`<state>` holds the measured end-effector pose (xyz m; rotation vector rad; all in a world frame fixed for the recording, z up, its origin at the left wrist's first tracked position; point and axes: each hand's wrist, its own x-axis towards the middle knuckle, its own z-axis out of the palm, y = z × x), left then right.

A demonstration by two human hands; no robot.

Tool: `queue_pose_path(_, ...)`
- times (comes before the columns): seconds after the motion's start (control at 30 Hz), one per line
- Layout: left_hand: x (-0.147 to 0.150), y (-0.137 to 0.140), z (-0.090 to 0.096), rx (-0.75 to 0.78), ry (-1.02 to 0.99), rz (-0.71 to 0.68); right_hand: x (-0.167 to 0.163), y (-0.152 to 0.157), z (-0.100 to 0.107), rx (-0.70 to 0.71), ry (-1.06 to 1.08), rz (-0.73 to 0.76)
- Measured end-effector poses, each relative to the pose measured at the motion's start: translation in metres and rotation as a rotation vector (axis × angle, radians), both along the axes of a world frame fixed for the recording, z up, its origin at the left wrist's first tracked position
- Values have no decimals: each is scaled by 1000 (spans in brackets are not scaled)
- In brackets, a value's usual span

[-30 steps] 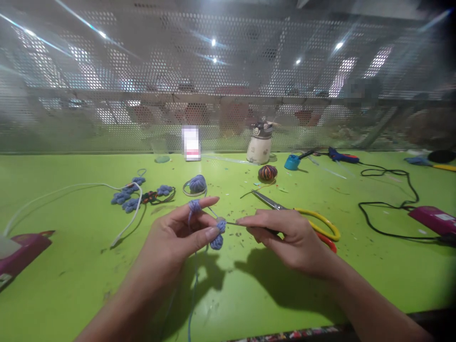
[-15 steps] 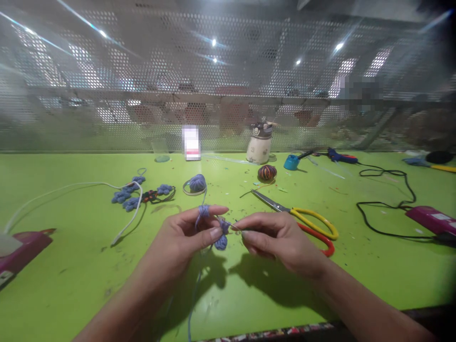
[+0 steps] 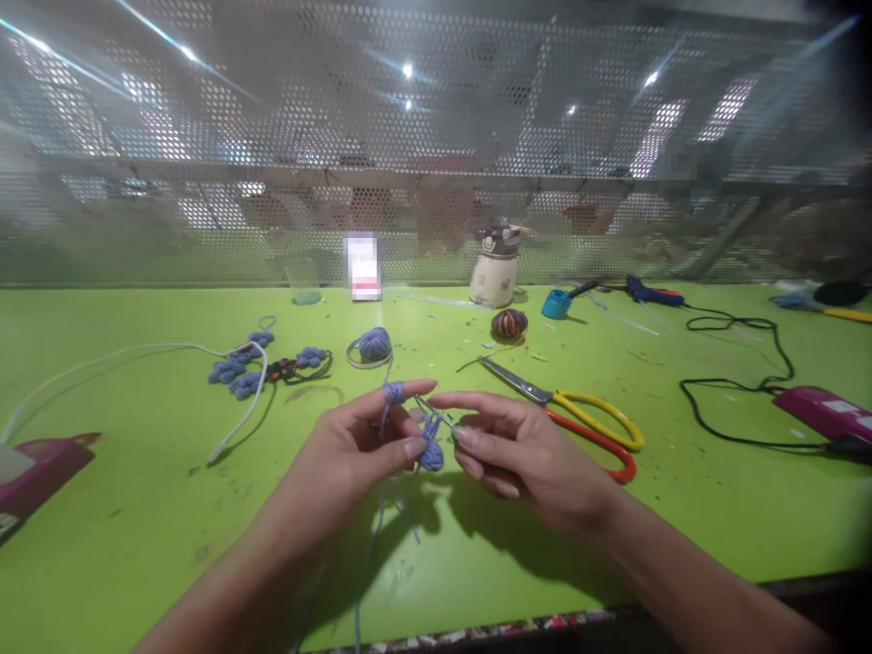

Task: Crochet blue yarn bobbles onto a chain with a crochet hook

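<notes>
My left hand (image 3: pixel 371 445) pinches a small blue-purple crochet piece (image 3: pixel 431 452) between thumb and fingers. Yarn of the same colour winds round its raised index finger and runs back to a yarn ball (image 3: pixel 374 344). A crochet hook (image 3: pixel 442 417) is closed in the fingers of my right hand (image 3: pixel 514 450); its thin metal shaft reaches into loops at the top of the piece. My right index finger stretches along above the hook. Loose yarn tails hang below my left hand. Most of the hook's handle is hidden by my fingers.
Scissors (image 3: pixel 565 409) with yellow and red handles lie beyond my right hand. Finished crochet flowers (image 3: pixel 235 371) and a white cable (image 3: pixel 262 381) are at left. Farther back stand a multicoloured yarn ball (image 3: pixel 510 324), a jug (image 3: pixel 494 268), a lit phone (image 3: pixel 363 268) and a glue gun (image 3: pixel 650 295).
My right hand has turned slightly, its index finger now extended toward the left one. The loops on the hook look longer and the crochet piece has shifted a little right.
</notes>
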<state>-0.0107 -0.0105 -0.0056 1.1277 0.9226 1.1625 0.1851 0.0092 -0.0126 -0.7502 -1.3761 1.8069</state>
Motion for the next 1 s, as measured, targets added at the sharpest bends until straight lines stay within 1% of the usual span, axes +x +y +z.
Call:
queue_pose_path(0.13,0,-1,2,-62,-40,10,0,-1,-2,-3,24,1)
queue_pose_path(0.3,2,-3,6,-164,-88,38,1,-1,-4,68,-18,-14)
queue_pose_path(0.4,2,-3,6,-154,-80,45,3,1,-2,130,-89,-18)
queue_pose_path(0.5,1,-3,4,-105,-34,30,6,5,2,184,-169,-12)
queue_pose_path(0.57,1,-4,2,-9,79,14,6,7,4,200,-205,-16)
queue_pose_path(0.6,2,-4,1,88,174,12,6,8,4,200,-215,-23)
queue_pose_path(0.67,3,-6,-2,360,394,26,4,7,4,168,-214,-45)
queue_pose_path(0.73,6,-9,-4,608,552,62,0,4,3,87,-160,-83)
queue_pose_path(0.77,8,-9,-5,673,589,90,-2,3,2,34,-113,-103)
queue_pose_path(0.8,10,-10,-6,686,594,124,-4,1,0,-19,-58,-123)
queue_pose_path(0.83,12,-10,-6,645,563,171,-6,-1,-1,-62,-4,-137)
queue_pose_path(0.87,14,-9,-6,558,496,223,-8,-2,-2,-93,49,-145)
queue_pose_path(0.93,16,-7,-4,311,277,299,-11,-4,-4,-121,139,-136)
queue_pose_path(1.0,17,-4,-2,100,38,280,-12,-5,-5,-126,196,-105)
